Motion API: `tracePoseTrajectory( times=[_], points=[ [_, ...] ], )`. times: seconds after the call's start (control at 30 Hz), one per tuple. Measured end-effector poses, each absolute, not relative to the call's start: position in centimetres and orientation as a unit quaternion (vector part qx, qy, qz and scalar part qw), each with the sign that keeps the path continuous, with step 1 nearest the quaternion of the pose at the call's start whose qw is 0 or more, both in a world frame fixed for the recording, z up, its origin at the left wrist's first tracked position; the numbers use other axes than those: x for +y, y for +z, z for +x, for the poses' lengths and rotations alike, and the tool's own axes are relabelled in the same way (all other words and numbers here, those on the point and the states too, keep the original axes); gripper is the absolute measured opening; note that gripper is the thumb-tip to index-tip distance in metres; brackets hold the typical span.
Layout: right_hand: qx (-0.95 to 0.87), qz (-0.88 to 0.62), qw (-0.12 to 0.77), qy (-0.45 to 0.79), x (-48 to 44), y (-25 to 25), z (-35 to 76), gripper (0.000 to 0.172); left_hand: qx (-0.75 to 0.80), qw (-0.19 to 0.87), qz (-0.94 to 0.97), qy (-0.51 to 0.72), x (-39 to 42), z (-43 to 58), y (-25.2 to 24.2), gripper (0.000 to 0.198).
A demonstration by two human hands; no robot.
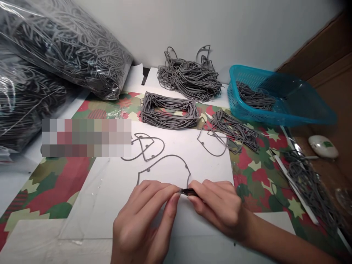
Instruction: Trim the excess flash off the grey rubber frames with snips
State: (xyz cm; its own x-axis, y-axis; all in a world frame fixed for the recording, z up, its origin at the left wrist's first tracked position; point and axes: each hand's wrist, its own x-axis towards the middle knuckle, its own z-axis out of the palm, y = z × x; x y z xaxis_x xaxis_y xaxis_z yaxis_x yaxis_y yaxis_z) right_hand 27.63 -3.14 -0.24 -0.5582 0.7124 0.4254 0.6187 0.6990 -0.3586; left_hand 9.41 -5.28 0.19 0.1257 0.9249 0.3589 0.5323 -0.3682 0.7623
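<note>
On a white sheet (211, 172) over red-and-green patterned paper (255, 172), our left hand (144, 216) and right hand (217, 207) come together at six o'clock. They are clamped from either side on a small black piece (189, 191), with a glint of metal at its left end. A gray cord loop (167, 157) rises from between the hands and arcs toward twelve o'clock, lying flat on the sheet, its ends running down to our grip.

Around the hands, two more loose loops (145, 146) lie at eleven o'clock, partly beside a blurred patch, and another loop (211, 145) lies at one o'clock. Farther out at twelve o'clock sit a neat cord bundle (169, 112) and, behind it, a tangled heap (189, 79) against the white wall (242, 33). A looser bundle (233, 130) lies at one o'clock. A blue basket (247, 77) at one o'clock holds more cord (255, 96). At two o'clock, we see a white oval object (323, 146) and a cord pile (308, 183) on brown board. Clear bags (63, 47) stuffed with cord slump at ten o'clock.
</note>
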Motion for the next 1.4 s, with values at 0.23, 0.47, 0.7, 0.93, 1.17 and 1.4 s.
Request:
tracePoseTrajectory(
  times=[0.23,0.47,0.7,0.93,1.17,1.4],
  points=[
    [-0.882,-0.377,0.27,0.087,-3.1,-0.13,27.75,0.025,0.504,0.245,0.72,0.408,-5.35,9.29,0.26,0.022],
    [-0.884,-0.376,0.266,0.083,-3.01,-0.06,27.63,0.028,0.502,0.263,0.714,0.411,-5.32,9.31,0.19,0.022],
    [-0.885,-0.377,0.262,0.08,-3.11,0.13,27.65,0.029,0.522,0.314,0.688,0.395,-5.05,9.27,0.45,0.015],
    [-0.886,-0.362,0.281,0.075,-3.17,-0.22,27.63,0.026,0.553,0.427,0.604,0.384,-5.14,9.07,0.77,0.014],
    [-0.882,-0.349,0.307,0.075,-3.08,-0.2,27.76,0.026,0.532,0.505,0.553,0.396,-4.6,8.84,0.59,0.016],
    [-0.884,-0.345,0.304,0.089,-3.14,-0.03,27.86,0.028,0.555,0.573,0.42,0.433,-4.83,9.4,1.08,0.017]
  ],
)
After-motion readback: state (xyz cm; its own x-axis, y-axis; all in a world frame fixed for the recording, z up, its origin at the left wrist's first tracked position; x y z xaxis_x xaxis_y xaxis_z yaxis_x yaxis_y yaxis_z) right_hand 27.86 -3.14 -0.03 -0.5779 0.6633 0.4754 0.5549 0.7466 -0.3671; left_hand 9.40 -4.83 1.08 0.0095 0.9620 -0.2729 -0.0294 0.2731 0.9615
